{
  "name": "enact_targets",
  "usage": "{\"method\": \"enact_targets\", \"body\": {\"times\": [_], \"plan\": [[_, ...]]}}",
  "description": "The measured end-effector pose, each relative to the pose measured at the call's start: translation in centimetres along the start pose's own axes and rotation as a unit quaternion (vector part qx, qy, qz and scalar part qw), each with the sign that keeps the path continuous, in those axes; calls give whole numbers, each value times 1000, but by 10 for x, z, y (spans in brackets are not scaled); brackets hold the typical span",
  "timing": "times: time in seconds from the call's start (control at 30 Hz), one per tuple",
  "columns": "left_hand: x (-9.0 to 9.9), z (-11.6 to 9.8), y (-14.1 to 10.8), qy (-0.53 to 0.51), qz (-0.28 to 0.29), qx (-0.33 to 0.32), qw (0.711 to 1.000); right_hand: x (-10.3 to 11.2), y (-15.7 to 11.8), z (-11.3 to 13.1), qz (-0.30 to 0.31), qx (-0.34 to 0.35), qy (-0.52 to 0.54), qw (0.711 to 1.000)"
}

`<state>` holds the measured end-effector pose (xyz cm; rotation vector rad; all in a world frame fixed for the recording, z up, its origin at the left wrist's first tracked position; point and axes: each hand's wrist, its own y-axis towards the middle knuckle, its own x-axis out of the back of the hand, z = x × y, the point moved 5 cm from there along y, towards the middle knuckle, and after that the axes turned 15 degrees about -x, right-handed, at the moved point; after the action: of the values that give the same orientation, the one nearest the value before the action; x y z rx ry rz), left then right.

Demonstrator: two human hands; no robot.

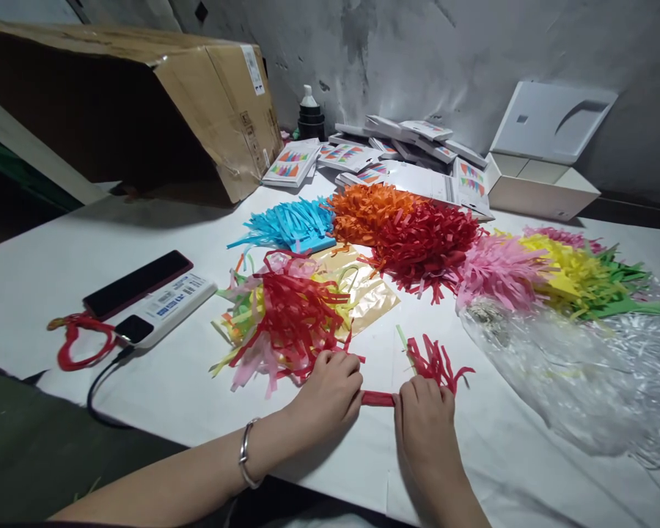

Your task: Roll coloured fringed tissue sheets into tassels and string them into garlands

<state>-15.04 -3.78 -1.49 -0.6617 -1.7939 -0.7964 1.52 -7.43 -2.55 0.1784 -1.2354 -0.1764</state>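
Between my two hands a red tissue-paper tassel (378, 398) is stretched level, its flat middle band just above the white tabletop. My left hand (333, 389) is closed round one end, and my right hand (426, 411) grips the other. Cut red strips (435, 363) fan out beyond my right fingers. Directly behind my left hand lies a mixed heap of red, pink, yellow and green tassels (302, 315); it hides where the left end's strips finish. A tan glossy sheet (377, 293) lies partly under that heap.
Blue (291, 220), orange (371, 209), dark red (429, 238), pink (500, 268) and yellow tassel bundles (566, 268) line the back. Clear plastic (561, 367) covers the right. Flat printed packs (352, 155), an open white box (544, 187), a cardboard carton (220, 110) and a phone (140, 282) surround them.
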Motion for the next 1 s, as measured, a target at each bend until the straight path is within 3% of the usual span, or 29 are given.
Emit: {"method": "enact_targets", "body": {"times": [0.1,0.2,0.37,0.43,0.63,0.87,1.0], "plan": [[2,-1,1,9,-8,-29,1000,1,5,0,4,-12,-8,1000],[6,-7,0,11,-16,-112,994,7,2,2,-13,-11,19,1000],[4,-13,-1,46,-27,-177,983,12,-8,19,-49,101,109,988],[3,-13,0,28,-37,-175,983,9,-9,24,-51,130,103,985],[3,-10,0,-40,-43,-128,990,12,-12,19,-49,130,126,982],[-3,-15,-5,32,17,-171,985,25,-28,4,-69,142,125,979],[-8,-15,0,45,33,-152,987,21,-33,6,-102,76,125,984]]}}
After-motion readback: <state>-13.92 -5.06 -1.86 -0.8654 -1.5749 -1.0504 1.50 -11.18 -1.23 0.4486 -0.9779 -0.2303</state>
